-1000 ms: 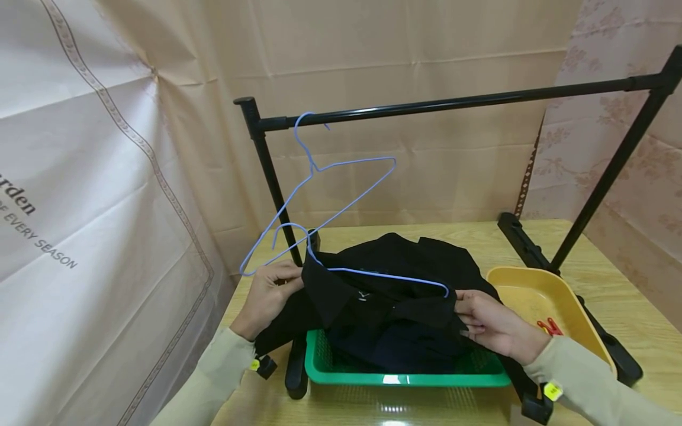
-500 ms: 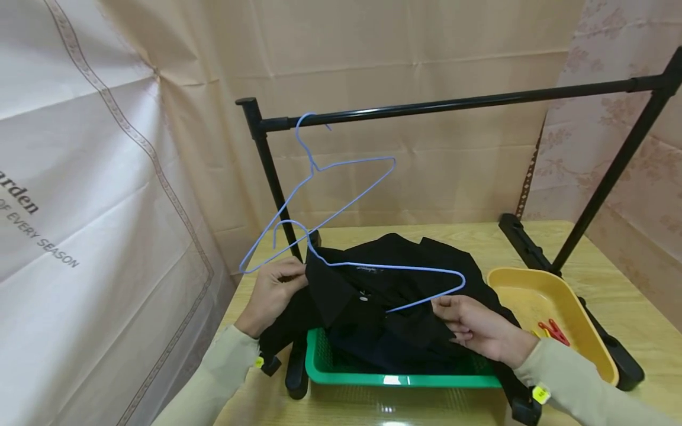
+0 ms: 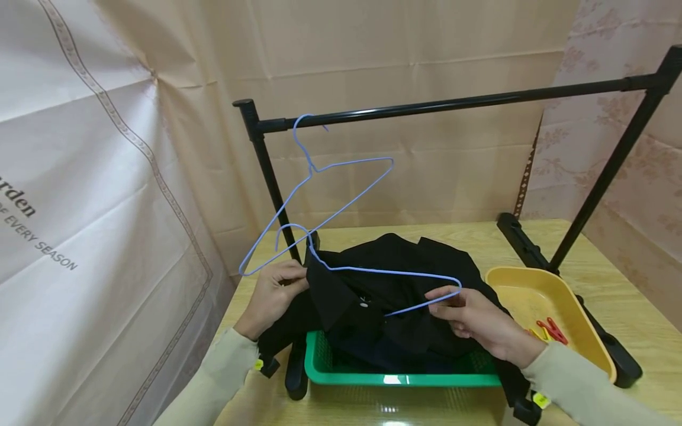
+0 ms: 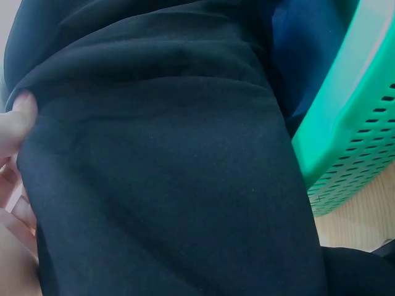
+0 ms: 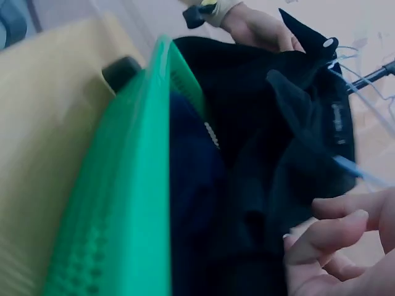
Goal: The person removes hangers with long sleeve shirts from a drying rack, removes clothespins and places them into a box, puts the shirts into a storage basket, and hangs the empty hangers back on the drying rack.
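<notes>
A black collared shirt (image 3: pixel 394 302) lies heaped in a green basket (image 3: pixel 405 379), with a blue wire clothes hanger (image 3: pixel 373 271) partly inside its neck. My left hand (image 3: pixel 274 296) pinches the shirt beside its collar; in the left wrist view, the thumb (image 4: pixel 23 112) presses on the black cloth. My right hand (image 3: pixel 479 319) is at the hanger's right end, and the lower wire crosses its loosely bent, parted fingers. In the right wrist view, the right fingers (image 5: pixel 333 237) are close to the cloth, with no pinched fold visible between them.
Another blue hanger (image 3: pixel 351 204) hangs from the black rack's bar (image 3: pixel 437 106). At right, a yellow tray (image 3: pixel 511 278) contains red and yellow clothespins (image 3: pixel 553 330). The rack's feet and the basket stand on a wooden table (image 3: pixel 623 296).
The hanger's right end has come out from under the collar into view. My right hand has shifted left, let go of the collar and come to the hanger's end. My left hand stays put.
</notes>
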A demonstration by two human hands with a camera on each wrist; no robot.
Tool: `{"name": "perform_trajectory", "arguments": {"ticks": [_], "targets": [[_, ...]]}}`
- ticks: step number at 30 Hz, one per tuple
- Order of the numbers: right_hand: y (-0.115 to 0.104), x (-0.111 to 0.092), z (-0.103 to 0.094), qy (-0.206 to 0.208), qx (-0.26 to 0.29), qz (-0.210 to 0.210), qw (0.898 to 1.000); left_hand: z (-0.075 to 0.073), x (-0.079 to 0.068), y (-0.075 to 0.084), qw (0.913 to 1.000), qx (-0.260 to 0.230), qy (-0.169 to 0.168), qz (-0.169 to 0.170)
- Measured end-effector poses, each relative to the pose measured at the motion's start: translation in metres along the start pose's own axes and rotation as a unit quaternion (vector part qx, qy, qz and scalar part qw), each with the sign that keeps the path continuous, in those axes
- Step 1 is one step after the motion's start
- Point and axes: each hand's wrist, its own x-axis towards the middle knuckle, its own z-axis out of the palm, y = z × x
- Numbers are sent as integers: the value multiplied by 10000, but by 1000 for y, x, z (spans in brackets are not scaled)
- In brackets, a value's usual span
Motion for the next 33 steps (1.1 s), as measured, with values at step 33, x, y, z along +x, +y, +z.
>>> {"name": "perform_trajectory", "arguments": {"ticks": [33], "targets": [[-33, -11, 7, 1692, -4797, -3937, 7657, 3, 1, 4, 9975, 623, -267, 205]]}}
